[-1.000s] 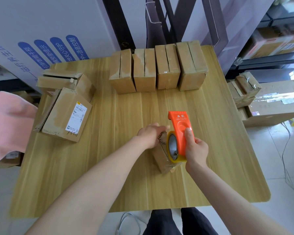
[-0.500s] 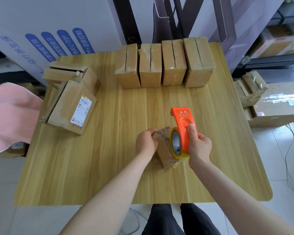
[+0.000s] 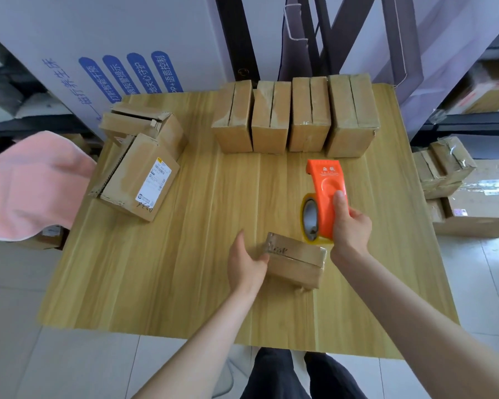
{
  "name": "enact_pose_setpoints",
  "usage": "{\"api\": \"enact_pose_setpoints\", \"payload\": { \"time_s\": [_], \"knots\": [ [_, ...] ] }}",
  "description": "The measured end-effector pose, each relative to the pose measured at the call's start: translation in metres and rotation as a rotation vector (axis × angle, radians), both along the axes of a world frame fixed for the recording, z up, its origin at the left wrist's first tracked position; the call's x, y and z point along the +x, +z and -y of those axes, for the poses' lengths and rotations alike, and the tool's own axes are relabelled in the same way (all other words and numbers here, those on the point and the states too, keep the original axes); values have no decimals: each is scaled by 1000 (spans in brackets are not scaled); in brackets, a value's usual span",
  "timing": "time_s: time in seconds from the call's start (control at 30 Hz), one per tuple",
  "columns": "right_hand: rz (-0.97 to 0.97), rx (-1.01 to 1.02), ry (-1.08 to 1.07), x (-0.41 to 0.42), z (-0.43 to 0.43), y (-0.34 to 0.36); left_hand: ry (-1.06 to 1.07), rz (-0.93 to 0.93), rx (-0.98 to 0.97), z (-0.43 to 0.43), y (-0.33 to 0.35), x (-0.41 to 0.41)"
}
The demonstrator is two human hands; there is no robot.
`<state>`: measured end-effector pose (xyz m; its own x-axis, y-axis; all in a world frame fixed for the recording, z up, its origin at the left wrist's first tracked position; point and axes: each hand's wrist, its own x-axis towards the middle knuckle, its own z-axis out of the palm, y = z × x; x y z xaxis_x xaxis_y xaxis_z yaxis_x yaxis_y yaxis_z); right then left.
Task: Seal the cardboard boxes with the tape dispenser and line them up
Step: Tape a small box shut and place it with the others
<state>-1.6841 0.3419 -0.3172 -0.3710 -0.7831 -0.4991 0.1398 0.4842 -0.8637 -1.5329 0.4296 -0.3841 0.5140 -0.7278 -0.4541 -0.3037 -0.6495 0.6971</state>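
Head view looks down on a pale wood-grain table (image 3: 185, 283) standing on a floor of light tiles (image 3: 69, 364); near its front edge lies a small cardboard box (image 3: 296, 263), flat, with glossy tape over its top. The left hand (image 3: 247, 262) rests its palm against the box's left end, fingers straight, thumb touching the top edge; the right hand (image 3: 350, 226) grips the orange tape dispenser (image 3: 327, 191) just beyond the box, its fingers wrapped round the body; whether the yellow roll touches the box I cannot tell. Along the far edge four boxes (image 3: 294, 119) stand side by side; two opened boxes (image 3: 139, 174) lie at the far left; a pink cloth (image 3: 26, 191) hangs beside the table; behind stands a white carton (image 3: 113, 53) with blue labels; more boxes (image 3: 444, 168) sit on the floor at right.
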Motion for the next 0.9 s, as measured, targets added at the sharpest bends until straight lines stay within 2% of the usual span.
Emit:
{"api": "enact_pose_setpoints", "payload": {
  "time_s": [0.07, 0.13, 0.2, 0.3, 0.37, 0.43, 0.5, 0.57, 0.73, 0.8, 0.9],
  "knots": [
    [-11, -10, -15, -12, 0, 2, -35, -79, 65, 20, 3, 1],
    [-24, -12, -8, -22, 0, 3, -124, -175, 223, 32, 2, -3],
    [-33, -10, 9, -29, 3, 6, -140, -187, 297, 35, 0, -12],
    [-33, 3, 18, -37, 10, 11, 50, -217, 259, 34, -2, -23],
    [-13, 5, 22, -40, 17, 15, 261, -290, 205, 40, 1, -22],
    [1, -3, 29, -44, 26, 20, 474, -267, 135, 55, 8, -15],
    [9, -17, 31, -49, 35, 23, 538, -180, 110, 74, 12, -8],
    [3, -22, 33, -55, 41, 24, 548, -179, 105, 92, 19, -13],
    [8, 0, 42, -71, 54, 20, 569, -533, 177, 108, 19, -57],
    [19, 0, 43, -77, 58, 19, 658, -685, 156, 113, 15, -72],
    [24, 7, 44, -87, 65, 16, 799, -801, 106, 137, 18, -82]
  ]
}}
